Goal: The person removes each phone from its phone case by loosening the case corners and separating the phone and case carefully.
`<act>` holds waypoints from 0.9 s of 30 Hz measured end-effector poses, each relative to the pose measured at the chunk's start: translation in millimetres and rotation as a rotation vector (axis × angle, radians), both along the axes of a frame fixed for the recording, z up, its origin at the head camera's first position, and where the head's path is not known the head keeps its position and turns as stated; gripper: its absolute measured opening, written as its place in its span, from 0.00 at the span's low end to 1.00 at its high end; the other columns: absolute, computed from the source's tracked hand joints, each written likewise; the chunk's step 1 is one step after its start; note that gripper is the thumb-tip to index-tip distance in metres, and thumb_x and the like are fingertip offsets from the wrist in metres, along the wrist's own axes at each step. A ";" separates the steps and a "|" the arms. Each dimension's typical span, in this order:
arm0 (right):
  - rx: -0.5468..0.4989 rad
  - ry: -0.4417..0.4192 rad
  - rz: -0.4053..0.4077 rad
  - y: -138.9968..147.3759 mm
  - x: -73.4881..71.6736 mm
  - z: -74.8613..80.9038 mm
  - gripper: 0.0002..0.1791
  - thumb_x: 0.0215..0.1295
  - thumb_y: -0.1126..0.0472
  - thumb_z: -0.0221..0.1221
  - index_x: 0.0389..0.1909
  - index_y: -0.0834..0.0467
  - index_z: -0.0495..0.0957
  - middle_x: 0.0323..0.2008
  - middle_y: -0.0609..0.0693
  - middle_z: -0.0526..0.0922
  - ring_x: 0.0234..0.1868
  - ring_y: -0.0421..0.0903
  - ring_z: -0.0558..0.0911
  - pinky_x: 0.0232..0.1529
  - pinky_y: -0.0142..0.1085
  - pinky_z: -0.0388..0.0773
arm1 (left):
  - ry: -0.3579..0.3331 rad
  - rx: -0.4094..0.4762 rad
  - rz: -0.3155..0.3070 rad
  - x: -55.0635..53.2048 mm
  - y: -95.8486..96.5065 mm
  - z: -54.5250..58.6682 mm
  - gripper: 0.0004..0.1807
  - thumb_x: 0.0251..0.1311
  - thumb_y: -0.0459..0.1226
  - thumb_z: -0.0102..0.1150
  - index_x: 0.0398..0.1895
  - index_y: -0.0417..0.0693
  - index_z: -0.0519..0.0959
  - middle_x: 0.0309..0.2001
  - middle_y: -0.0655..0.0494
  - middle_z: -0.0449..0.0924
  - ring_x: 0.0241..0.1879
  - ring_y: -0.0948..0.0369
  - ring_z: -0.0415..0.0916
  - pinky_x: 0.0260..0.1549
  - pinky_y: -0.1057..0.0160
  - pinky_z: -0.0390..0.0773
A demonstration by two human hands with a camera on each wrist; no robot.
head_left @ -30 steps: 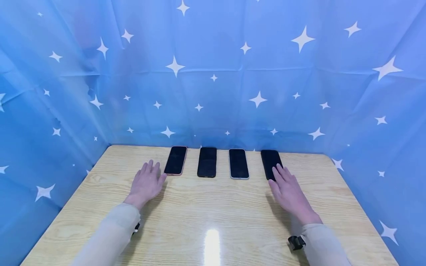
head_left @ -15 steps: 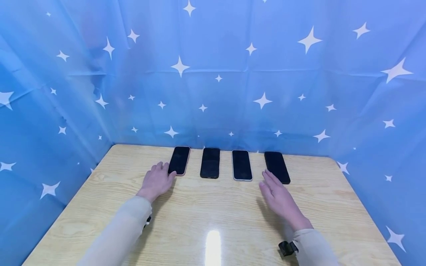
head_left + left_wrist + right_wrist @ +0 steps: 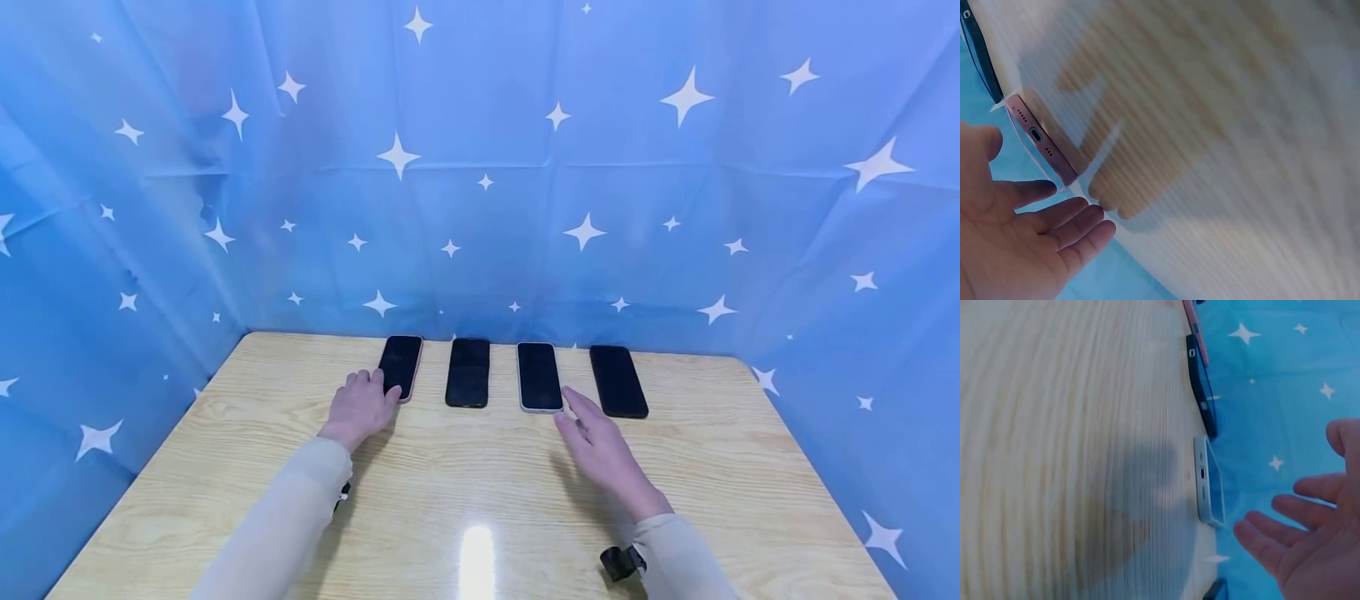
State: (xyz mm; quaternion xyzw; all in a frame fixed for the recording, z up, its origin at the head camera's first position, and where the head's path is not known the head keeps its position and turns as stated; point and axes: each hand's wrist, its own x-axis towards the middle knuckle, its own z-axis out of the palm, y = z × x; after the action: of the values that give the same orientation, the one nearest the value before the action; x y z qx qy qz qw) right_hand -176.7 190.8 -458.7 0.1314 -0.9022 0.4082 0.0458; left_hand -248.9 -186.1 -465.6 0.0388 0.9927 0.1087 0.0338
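Observation:
A row of smartphones lies screen up at the back of the wooden table. My left hand is at the near left corner of the pink-edged smartphone, its fingers relaxed and overlapping that edge in the head view. In the left wrist view the fingertips reach close to the pink phone's bottom end. My right hand hovers just beside the near right corner of the pale-edged smartphone, fingers extended, holding nothing. A black smartphone lies between these two phones, and another black smartphone is rightmost.
Behind the table hangs a blue curtain with white stars, closing off the back and both sides. A black strapped device is on the right wrist. Bright glare shows at the table's front.
My right hand has moved left, off the rightmost black phone and over to the pale-edged one. My left hand has shifted right to the pink-edged phone. The phones keep their places.

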 end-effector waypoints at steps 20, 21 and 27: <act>-0.100 -0.052 0.005 -26.8 -2.1 -3.0 0.29 0.83 0.54 0.49 0.77 0.63 0.62 0.74 0.62 0.68 0.66 0.57 0.78 0.64 0.53 0.78 | 0.040 0.001 0.107 -14.2 30.2 -5.1 0.36 0.73 0.49 0.55 0.68 0.25 0.65 0.56 0.22 0.70 0.58 0.34 0.70 0.53 0.41 0.80; -0.107 -0.052 0.007 -28.1 -2.5 -3.4 0.29 0.83 0.54 0.50 0.77 0.63 0.63 0.74 0.62 0.68 0.66 0.57 0.78 0.64 0.53 0.78 | 0.042 0.016 0.121 -14.7 30.6 -5.2 0.36 0.72 0.48 0.56 0.67 0.25 0.64 0.56 0.22 0.70 0.57 0.33 0.70 0.53 0.40 0.80; -0.126 -0.041 0.018 -34.5 -3.6 -2.3 0.29 0.83 0.55 0.50 0.76 0.65 0.63 0.73 0.64 0.69 0.65 0.58 0.79 0.64 0.54 0.78 | 0.036 0.120 0.221 -17.0 31.1 -1.6 0.42 0.61 0.49 0.66 0.63 0.21 0.64 0.54 0.21 0.70 0.56 0.32 0.69 0.54 0.41 0.77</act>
State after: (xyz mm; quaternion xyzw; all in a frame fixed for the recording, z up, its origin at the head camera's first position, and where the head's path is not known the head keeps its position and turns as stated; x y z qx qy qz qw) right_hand -180.3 156.3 -461.0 0.1281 -0.8743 0.4671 0.0318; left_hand -265.9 -155.0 -467.1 -0.0668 0.9831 0.1702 0.0012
